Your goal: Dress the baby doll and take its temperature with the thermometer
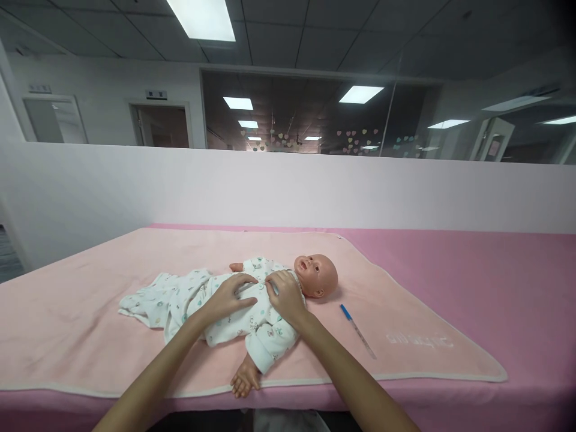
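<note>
A baby doll (317, 276) lies on its back with its head to the right, dressed in a white romper (234, 324) with a small green and brown print. My left hand (229, 297) rests on the romper's front at the belly, thumb and fingers spread apart. Close beside it, my right hand (287, 294) is at the chest, its fingers bent together on the cloth by the front fastening. What lies under these fingertips is partly hidden. One doll hand (246, 377) sticks out of the near sleeve.
A peach blanket (90, 336) with pale edging lies under the doll, over a pink table cover (517, 288). Right of the doll lies a thin clear stick with a blue cap (345, 311). A white partition (288, 189) stands behind the table.
</note>
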The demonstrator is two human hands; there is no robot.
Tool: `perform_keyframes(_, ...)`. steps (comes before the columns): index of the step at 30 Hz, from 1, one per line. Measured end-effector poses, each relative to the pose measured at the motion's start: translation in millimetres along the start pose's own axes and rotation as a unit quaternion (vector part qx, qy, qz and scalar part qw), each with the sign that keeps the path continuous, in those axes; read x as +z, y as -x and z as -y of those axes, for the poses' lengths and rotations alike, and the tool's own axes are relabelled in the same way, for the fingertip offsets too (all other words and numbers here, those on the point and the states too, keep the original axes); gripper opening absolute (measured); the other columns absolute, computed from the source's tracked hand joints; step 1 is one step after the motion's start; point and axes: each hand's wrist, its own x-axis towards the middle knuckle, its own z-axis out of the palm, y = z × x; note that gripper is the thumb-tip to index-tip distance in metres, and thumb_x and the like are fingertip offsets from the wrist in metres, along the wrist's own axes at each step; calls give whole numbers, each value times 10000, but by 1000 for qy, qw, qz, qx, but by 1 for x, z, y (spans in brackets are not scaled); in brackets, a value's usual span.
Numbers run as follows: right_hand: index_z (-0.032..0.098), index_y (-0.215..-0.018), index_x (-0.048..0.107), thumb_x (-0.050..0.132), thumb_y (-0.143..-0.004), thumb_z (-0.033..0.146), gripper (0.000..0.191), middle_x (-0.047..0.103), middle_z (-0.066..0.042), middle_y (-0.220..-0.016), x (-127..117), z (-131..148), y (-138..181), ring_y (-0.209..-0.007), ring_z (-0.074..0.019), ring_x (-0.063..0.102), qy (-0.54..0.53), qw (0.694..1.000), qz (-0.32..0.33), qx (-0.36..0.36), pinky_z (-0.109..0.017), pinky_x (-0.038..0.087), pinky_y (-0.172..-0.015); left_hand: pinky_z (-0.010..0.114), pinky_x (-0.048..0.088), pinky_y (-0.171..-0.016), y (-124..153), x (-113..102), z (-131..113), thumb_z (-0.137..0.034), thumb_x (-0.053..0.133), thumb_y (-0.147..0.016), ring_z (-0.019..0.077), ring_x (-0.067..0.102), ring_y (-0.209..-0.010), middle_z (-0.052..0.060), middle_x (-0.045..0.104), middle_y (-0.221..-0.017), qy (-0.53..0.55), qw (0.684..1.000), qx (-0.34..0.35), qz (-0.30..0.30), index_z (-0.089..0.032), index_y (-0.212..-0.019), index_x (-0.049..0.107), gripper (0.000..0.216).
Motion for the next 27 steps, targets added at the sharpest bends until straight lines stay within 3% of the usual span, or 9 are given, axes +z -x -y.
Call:
perform_keyframes(3, 185, -785, 559, 468, -753, 126, 113, 583, -37, -809, 2, 8, -7, -825, -171, 480, 2, 997, 19, -68, -313, 334, -781, 319, 425, -842, 17, -15, 7, -329, 611, -662, 211, 519, -985, 26, 584, -1062, -3, 1000, -30, 5, -242, -992, 578, 342)
perform_keyframes(7, 187, -796, 559, 533, -715, 215, 90, 587, -30, -813, 17, 23, -21, -844, -175, 481, -8, 984, 78, -159, -327, 321, -823, 295, 424, -837, 32, -16, 14, -339, 552, -729, 188, 541, -946, 24, 610, -1013, -14, 998, -28, -52, -235, -940, 596, 239)
perform_keyframes(12, 186, -734, 540, 545, -702, 190, 32, 577, -15, -747, 32, 28, -26, -786, -163, 484, -11, 987, 91, -131, -302, 339, -771, 314, 429, -790, 36, -6, 12, -354, 498, -767, 192, 550, -888, 22, 624, -960, -67, 992, -33, -104, -239, -951, 584, 234)
perform_keyframes(20, 188, -751, 536, 510, -757, 178, 28, 573, -10, -739, 30, 28, -18, -771, -150, 490, -28, 991, 81, -103, -285, 346, -762, 346, 394, -825, 37, -3, 12, -383, 398, -820, 216, 518, -926, 48, 588, -1002, -137, 986, -12, -96, -233, -958, 601, 287)
perform_keyframes(27, 190, -720, 528, 489, -716, 130, 71, 558, -9, -724, 31, 28, -17, -756, -148, 482, -21, 993, 73, -95, -270, 356, -745, 315, 397, -695, 30, 8, 13, -315, 392, -802, 211, 518, -832, 55, 549, -909, -217, 972, -39, -87, -213, -914, 577, 240)
